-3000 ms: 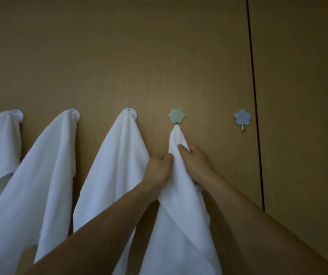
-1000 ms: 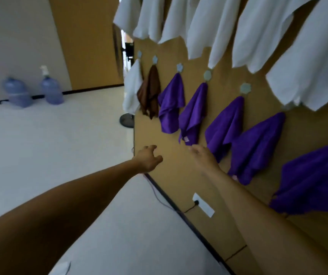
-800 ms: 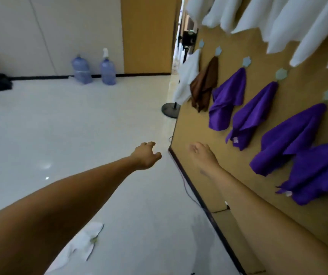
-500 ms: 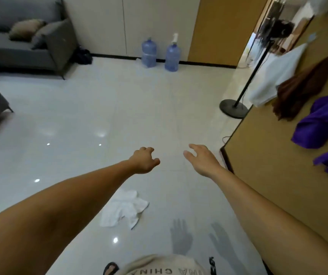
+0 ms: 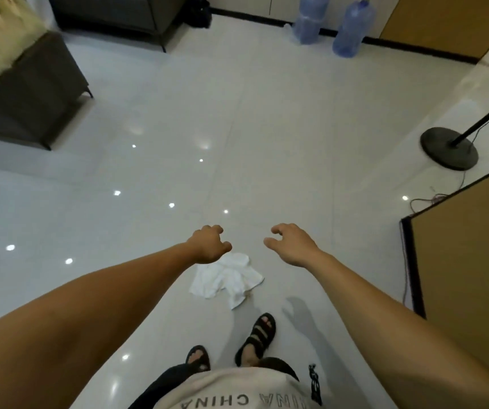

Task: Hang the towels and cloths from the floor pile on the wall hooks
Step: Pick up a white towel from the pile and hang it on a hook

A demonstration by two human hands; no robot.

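Fingers loosely curled, holding nothing, on left hand (image 5: 208, 245) and right hand (image 5: 292, 243) alike. Both stretched out above a crumpled white cloth (image 5: 227, 278) on the pale floor (image 5: 267, 128), just ahead of sandalled feet (image 5: 259, 332). Farther off, upright, two blue water jugs (image 5: 352, 29), contents unclear.

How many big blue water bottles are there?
2. Both stand side by side against the far wall: the left bottle and the right bottle. Others may be hidden out of view.
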